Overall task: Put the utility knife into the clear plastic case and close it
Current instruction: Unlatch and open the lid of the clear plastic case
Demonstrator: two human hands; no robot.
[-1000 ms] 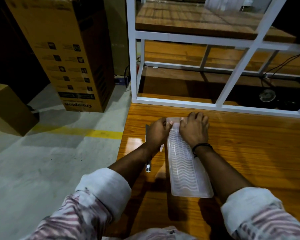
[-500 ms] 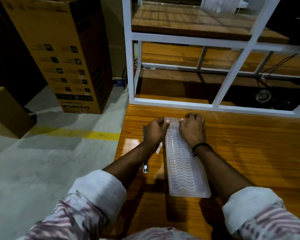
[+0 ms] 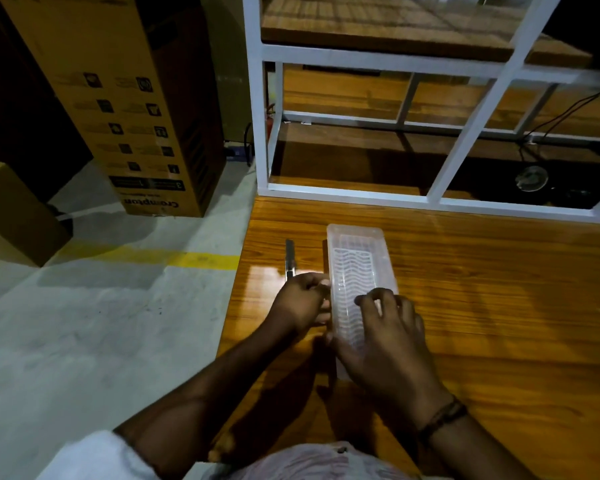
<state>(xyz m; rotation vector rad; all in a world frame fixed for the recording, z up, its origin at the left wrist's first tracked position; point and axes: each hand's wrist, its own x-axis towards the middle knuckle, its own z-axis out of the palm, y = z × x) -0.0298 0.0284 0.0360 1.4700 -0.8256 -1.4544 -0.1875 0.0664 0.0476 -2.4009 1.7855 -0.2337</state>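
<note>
A long clear plastic case (image 3: 355, 258) with a wavy ribbed lid lies lengthwise on the wooden table (image 3: 499, 306). My left hand (image 3: 303, 299) pinches the case's left edge about halfway along. My right hand (image 3: 388, 341) rests flat on the near half of the lid, fingers spread. The utility knife (image 3: 290, 258), a slim dark and metallic tool, lies on the table just left of the case; its near end is hidden behind my left hand. I cannot tell whether the lid is latched.
A white metal frame (image 3: 361, 192) with wooden shelves stands at the table's far edge. The table's left edge (image 3: 243, 271) drops to a concrete floor with a yellow line. Cardboard boxes (image 3: 129, 98) stand on the floor at left.
Both hands have slid from the case's far end back towards me to its middle and near half. The far end of the case and more of the knife now show.
</note>
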